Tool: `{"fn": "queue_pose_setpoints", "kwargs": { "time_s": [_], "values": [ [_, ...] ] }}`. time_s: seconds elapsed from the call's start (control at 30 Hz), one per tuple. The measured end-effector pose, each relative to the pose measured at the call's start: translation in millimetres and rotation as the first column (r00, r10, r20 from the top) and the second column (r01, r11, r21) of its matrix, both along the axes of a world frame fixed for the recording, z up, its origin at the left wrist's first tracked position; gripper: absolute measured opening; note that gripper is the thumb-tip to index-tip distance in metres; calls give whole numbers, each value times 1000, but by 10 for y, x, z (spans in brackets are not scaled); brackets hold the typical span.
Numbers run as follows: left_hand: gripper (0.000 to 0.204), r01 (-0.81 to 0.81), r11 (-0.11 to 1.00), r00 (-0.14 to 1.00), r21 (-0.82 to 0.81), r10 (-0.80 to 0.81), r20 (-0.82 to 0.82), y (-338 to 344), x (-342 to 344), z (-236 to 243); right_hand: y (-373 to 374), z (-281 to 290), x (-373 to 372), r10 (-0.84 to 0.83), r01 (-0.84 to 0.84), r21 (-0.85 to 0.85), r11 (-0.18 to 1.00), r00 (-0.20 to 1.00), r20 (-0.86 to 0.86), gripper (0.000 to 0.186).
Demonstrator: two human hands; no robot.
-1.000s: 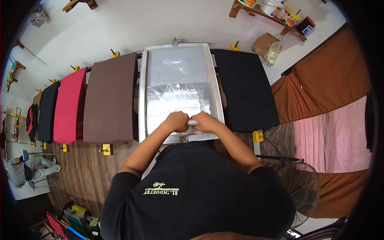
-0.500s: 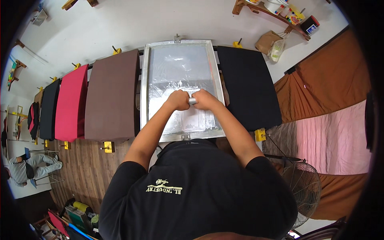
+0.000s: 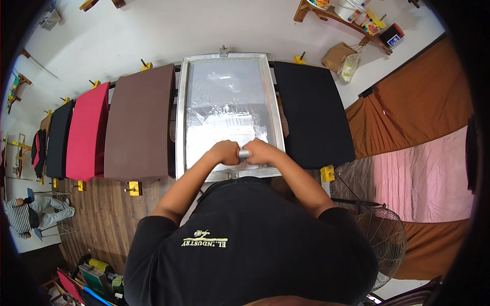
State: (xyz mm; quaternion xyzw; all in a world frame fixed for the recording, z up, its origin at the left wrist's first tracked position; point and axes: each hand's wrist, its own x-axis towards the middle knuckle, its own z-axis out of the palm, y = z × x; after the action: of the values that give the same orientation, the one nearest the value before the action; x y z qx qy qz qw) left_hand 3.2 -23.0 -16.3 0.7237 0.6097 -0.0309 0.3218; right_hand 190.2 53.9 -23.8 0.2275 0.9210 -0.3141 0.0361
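Note:
Both my hands are closed around the silver handle of a squeegee [image 3: 244, 153], low on a printing screen in front of me. The left hand [image 3: 224, 152] grips one side and the right hand [image 3: 262, 152] the other, a short bit of handle showing between them. The screen's metal frame [image 3: 180, 117] surrounds a translucent mesh [image 3: 227, 84]. A bright white, glossy patch [image 3: 224, 125] covers the mesh just beyond my hands. What lies under the screen shows only dimly, and the squeegee's blade is hidden by my fists.
Fabric-covered boards flank the screen: black [image 3: 314, 117] right, brown [image 3: 140, 122] and red-pink [image 3: 88, 130] left, with yellow clamps [image 3: 133, 188]. A shelf [image 3: 352, 25] holds tubs and bottles. A fan [image 3: 383, 237] stands near right. A person in stripes [image 3: 23, 217] sits far left.
My hands have drawn the squeegee toward my body, closer to the frame's near end. More of the white patch now shows beyond them. The whole view has shifted slightly.

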Motion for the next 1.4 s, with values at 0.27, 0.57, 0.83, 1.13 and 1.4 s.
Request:
{"fn": "queue_pose_setpoints", "kwargs": {
  "time_s": [0.27, 0.57, 0.83, 1.13, 1.4],
  "values": [
    [14, -40, 867, 996, 496, 77, -54, 119, -82, -187, 62, 63, -155, -141, 154, 169, 974, 986, -85, 15],
    [14, 22, 907, 999, 421, -1, -49, -607, 253, -127, -608, -164, 246, -107, 139, 169, 976, 976, -188, 23],
    [15, -73, 954, 995, 291, 90, -46, 365, -169, 52, 295, 17, -167, -90, 113, 95, 989, 973, -213, 19],
    [18, -94, 970, 990, 224, 114, -79, 680, -232, 39, 615, -88, -318, -154, 166, 96, 981, 981, -116, 17],
    [18, -72, 974, 990, 216, 96, -103, 608, -192, -15, 535, -14, -326, -131, 136, 77, 988, 989, -69, 18]
  ]
}}
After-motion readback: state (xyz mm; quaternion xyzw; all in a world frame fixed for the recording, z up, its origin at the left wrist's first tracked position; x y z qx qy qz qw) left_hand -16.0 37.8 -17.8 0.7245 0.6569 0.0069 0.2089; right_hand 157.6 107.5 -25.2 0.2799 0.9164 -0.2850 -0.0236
